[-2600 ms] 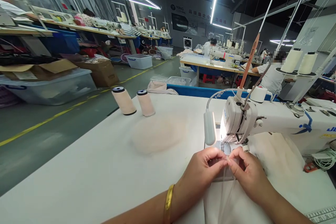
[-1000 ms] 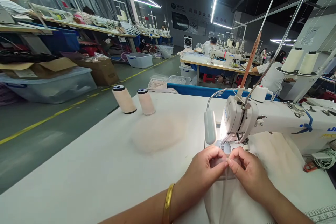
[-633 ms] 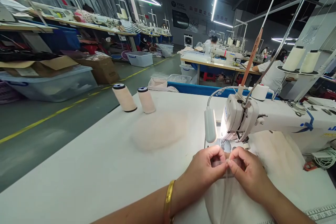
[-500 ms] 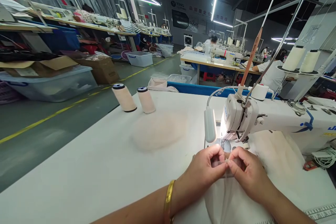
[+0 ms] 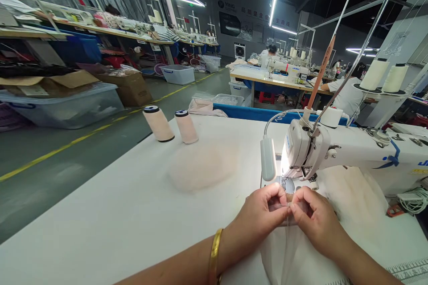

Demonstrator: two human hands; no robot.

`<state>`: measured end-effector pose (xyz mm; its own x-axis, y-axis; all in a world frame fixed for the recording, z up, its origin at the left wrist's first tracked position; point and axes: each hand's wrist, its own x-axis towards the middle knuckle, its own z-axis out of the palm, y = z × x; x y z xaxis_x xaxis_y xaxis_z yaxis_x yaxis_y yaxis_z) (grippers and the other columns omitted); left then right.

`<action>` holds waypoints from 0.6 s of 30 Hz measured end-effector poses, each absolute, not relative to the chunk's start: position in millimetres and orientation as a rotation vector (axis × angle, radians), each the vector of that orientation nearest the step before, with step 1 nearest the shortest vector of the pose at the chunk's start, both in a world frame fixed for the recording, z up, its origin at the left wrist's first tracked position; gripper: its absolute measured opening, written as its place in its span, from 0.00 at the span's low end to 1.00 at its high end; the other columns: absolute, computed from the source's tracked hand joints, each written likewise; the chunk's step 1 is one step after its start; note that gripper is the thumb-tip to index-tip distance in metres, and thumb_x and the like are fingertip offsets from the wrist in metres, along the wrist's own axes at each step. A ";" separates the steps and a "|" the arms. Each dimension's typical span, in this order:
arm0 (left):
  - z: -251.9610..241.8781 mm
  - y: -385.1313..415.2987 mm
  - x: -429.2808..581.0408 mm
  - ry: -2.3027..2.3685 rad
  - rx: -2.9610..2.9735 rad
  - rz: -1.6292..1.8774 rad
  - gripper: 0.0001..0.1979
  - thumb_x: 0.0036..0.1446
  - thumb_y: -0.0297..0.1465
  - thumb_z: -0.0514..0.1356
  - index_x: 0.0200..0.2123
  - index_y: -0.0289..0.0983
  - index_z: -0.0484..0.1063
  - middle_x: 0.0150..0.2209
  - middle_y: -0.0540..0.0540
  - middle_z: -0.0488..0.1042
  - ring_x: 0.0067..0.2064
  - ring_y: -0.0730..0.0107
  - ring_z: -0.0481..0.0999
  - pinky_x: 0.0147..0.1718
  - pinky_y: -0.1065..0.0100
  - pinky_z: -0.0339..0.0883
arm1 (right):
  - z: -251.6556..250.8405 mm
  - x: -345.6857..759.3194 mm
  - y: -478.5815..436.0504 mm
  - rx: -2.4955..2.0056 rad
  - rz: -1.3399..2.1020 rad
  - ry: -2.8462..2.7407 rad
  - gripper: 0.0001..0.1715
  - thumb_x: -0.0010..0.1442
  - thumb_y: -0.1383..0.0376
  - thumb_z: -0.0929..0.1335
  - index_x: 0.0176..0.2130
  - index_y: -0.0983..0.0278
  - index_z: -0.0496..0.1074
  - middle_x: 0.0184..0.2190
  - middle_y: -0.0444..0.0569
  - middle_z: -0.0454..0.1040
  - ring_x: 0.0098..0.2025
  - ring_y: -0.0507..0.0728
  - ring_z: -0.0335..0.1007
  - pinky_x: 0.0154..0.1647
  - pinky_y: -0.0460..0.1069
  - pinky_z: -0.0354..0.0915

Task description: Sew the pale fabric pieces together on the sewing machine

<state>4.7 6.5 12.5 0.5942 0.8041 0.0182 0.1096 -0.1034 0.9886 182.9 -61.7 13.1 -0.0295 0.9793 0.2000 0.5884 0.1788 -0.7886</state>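
Observation:
Just in front of the sewing machine's (image 5: pixel 302 151) needle area, my left hand (image 5: pixel 264 209) pinches the edge of a sheer white fabric (image 5: pixel 281 254). My right hand (image 5: pixel 316 218) pinches the same edge, its fingertips almost touching those of the left. From between the hands the fabric hangs down toward me in soft folds. The lit machine head stands right behind my fingers, and its needle and presser foot are partly hidden. More pale sheer fabric (image 5: pixel 354 191) lies under the machine arm at the right. A gold bangle circles my left wrist.
Two thread cones, one peach (image 5: pixel 158 124) and one pinkish (image 5: pixel 186 128), stand at the table's (image 5: pixel 117 222) far left edge. A lamp (image 5: pixel 268 159) hangs left of the needle. A printed ruler (image 5: pixel 409 269) runs along the lower right. Behind are a blue cloth trough (image 5: pixel 247 112) and co-workers.

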 end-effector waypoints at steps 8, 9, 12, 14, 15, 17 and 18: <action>21.0 5.8 3.7 0.744 1.553 0.679 0.11 0.53 0.39 0.65 0.29 0.37 0.71 0.29 0.51 0.73 0.33 0.67 0.70 0.33 0.68 0.65 | 11.6 181.4 -62.0 -1.520 0.644 -1.677 0.13 0.68 0.58 0.65 0.32 0.60 0.66 0.25 0.40 0.64 0.28 0.53 0.59 0.29 0.47 0.56; 22.1 5.9 3.5 0.751 1.566 0.674 0.12 0.54 0.40 0.65 0.28 0.37 0.72 0.29 0.51 0.73 0.33 0.67 0.70 0.33 0.68 0.65 | 12.0 181.4 -62.1 -1.519 0.648 -1.674 0.13 0.68 0.58 0.65 0.32 0.60 0.66 0.25 0.40 0.64 0.28 0.53 0.59 0.29 0.47 0.56; 24.0 6.6 2.8 0.767 1.586 0.669 0.13 0.54 0.40 0.65 0.26 0.37 0.73 0.28 0.51 0.73 0.32 0.68 0.70 0.33 0.69 0.64 | 13.5 182.8 -62.9 -1.495 0.693 -1.672 0.13 0.70 0.57 0.64 0.34 0.60 0.68 0.28 0.41 0.67 0.29 0.54 0.61 0.30 0.47 0.58; 24.2 6.8 2.4 0.761 1.580 0.666 0.13 0.54 0.41 0.66 0.27 0.37 0.74 0.27 0.51 0.74 0.32 0.68 0.70 0.33 0.69 0.65 | 14.6 184.6 -63.7 -1.488 0.742 -1.685 0.12 0.71 0.54 0.65 0.41 0.60 0.71 0.33 0.43 0.71 0.31 0.54 0.62 0.31 0.48 0.60; 24.1 6.8 2.2 0.759 1.574 0.665 0.13 0.54 0.42 0.66 0.28 0.37 0.75 0.28 0.51 0.75 0.32 0.67 0.71 0.34 0.68 0.65 | 15.1 185.4 -64.1 -1.491 0.762 -1.694 0.13 0.71 0.53 0.66 0.45 0.59 0.71 0.36 0.44 0.73 0.32 0.54 0.63 0.32 0.48 0.60; 23.5 6.9 1.9 0.757 1.562 0.660 0.14 0.53 0.42 0.67 0.29 0.37 0.76 0.29 0.50 0.77 0.33 0.66 0.72 0.35 0.68 0.66 | 15.9 186.4 -64.5 -1.503 0.783 -1.709 0.15 0.70 0.52 0.67 0.49 0.58 0.71 0.40 0.45 0.74 0.33 0.55 0.64 0.33 0.49 0.61; 23.1 6.9 1.7 0.760 1.561 0.659 0.14 0.53 0.43 0.67 0.29 0.37 0.77 0.30 0.49 0.78 0.34 0.65 0.73 0.35 0.68 0.66 | 16.4 186.7 -64.4 -1.507 0.786 -1.714 0.14 0.70 0.52 0.67 0.48 0.58 0.71 0.40 0.46 0.75 0.33 0.55 0.64 0.33 0.49 0.61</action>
